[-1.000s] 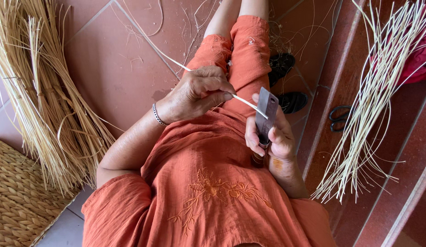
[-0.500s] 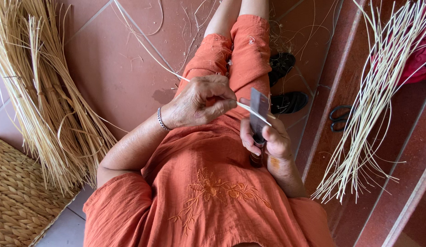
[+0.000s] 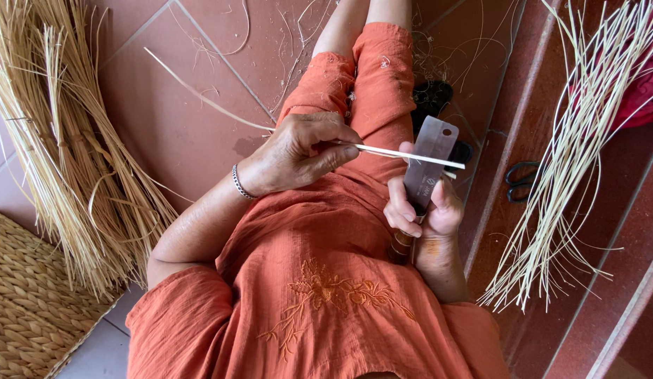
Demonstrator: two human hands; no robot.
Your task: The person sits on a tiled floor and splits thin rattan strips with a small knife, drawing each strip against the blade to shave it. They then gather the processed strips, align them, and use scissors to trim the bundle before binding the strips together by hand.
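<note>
Reed strip (image 3: 404,152) now lies across the flat metal blade (image 3: 428,168), drawn further through than a moment ago; left hand (image 3: 298,151) fingers pinch it, right hand (image 3: 421,210) fingers pressed around the blade's handle, over the lap.

Thin pale reed strip (image 3: 404,153) is running nearly level above the lap, its far end trailing over the tiled floor. Flat grey metal blade (image 3: 429,165) is standing upright, slightly tilted, crossing the strip and touching it near its end.
</note>
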